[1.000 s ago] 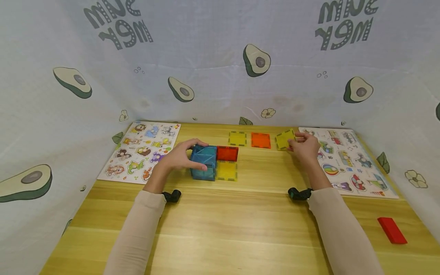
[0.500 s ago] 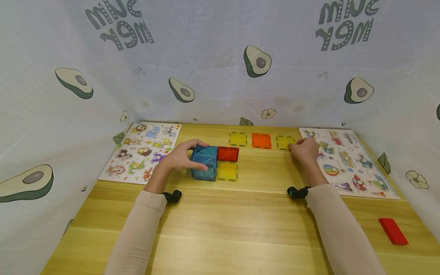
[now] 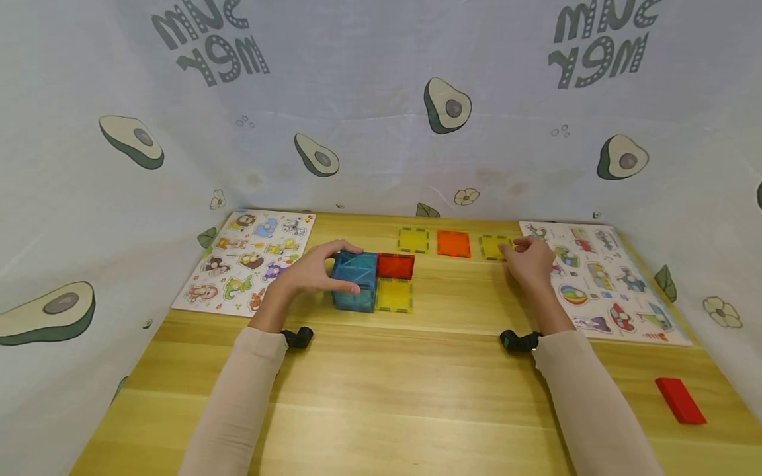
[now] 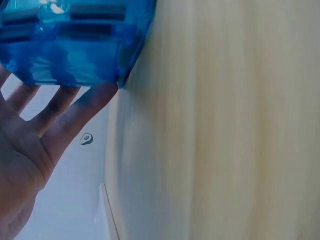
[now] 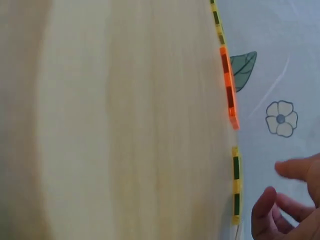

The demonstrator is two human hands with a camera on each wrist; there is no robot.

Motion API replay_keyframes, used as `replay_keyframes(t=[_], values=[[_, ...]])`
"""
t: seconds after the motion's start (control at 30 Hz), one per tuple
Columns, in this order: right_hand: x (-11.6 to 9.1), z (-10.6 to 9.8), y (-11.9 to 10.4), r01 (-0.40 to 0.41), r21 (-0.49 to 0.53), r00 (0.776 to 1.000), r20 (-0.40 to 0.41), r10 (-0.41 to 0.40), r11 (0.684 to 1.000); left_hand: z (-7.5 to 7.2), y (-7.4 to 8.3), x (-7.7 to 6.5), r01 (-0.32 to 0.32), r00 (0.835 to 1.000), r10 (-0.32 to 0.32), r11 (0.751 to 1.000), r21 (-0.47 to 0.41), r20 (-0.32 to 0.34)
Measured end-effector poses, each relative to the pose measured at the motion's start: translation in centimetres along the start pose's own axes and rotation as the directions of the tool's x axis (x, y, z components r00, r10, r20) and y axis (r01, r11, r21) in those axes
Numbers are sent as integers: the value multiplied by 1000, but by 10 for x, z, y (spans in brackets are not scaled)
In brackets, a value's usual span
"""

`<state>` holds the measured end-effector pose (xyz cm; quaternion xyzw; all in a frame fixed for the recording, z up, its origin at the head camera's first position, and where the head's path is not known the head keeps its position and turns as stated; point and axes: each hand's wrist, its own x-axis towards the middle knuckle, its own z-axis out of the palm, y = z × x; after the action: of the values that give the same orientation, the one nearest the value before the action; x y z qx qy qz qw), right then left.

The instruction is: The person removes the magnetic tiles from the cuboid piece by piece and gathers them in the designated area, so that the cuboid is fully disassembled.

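Observation:
My left hand (image 3: 303, 270) holds a see-through blue box of magnetic tiles (image 3: 355, 283), thumb across its near side and fingers at the far side. In the left wrist view, fingertips touch the edge of the blue box (image 4: 65, 60). Against the box's right side are a red tile (image 3: 395, 266) and a yellow tile (image 3: 395, 295) in front of it. My right hand (image 3: 530, 261) is just right of another flat yellow tile (image 3: 494, 247). The right wrist view shows the thumb and fingers parted, nothing between them, beside that yellow tile (image 5: 236, 185).
An orange tile (image 3: 454, 244) and a yellow tile (image 3: 413, 240) lie along the back of the wooden table (image 3: 393, 396). Picture puzzle boards stand flat at left (image 3: 217, 297) and right (image 3: 601, 324). A red block (image 3: 680, 400) lies at front right. A printed cloth (image 3: 381, 79) hangs behind.
The right hand has set the tilted yellow tile flat in line with the orange one and let go of it, its fingers lifting off. The left hand stays on the blue box.

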<state>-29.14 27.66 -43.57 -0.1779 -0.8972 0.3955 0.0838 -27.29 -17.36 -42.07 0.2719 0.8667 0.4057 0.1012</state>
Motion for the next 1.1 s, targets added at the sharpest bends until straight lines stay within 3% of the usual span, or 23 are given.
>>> replay_keyframes(t=[0.13, 0.27, 0.5, 0.87, 0.97, 1.1], values=[[-9, 0, -4, 105, 84, 992, 61, -110, 991, -3, -1, -2, -29, 999, 29, 1000, 8, 17], [-19, 2, -10, 183, 200, 961, 168, -218, 963, -5, -2, -2, -37, 999, 36, 999, 11, 19], [-36, 12, -23, 344, 301, 850, 303, -431, 889, -10, -2, -5, -6, 999, 5, 1000, 13, 35], [-63, 42, -55, 432, 393, 710, 407, -575, 812, -12, 4, -8, 6, 999, -6, 1000, -4, 46], [-69, 49, -61, 427, 407, 693, 426, -582, 807, -12, 4, -9, 9, 999, -9, 1000, -14, 49], [-75, 54, -67, 410, 410, 694, 439, -570, 815, -10, 3, -9, 4, 998, -3, 1000, -15, 57]])
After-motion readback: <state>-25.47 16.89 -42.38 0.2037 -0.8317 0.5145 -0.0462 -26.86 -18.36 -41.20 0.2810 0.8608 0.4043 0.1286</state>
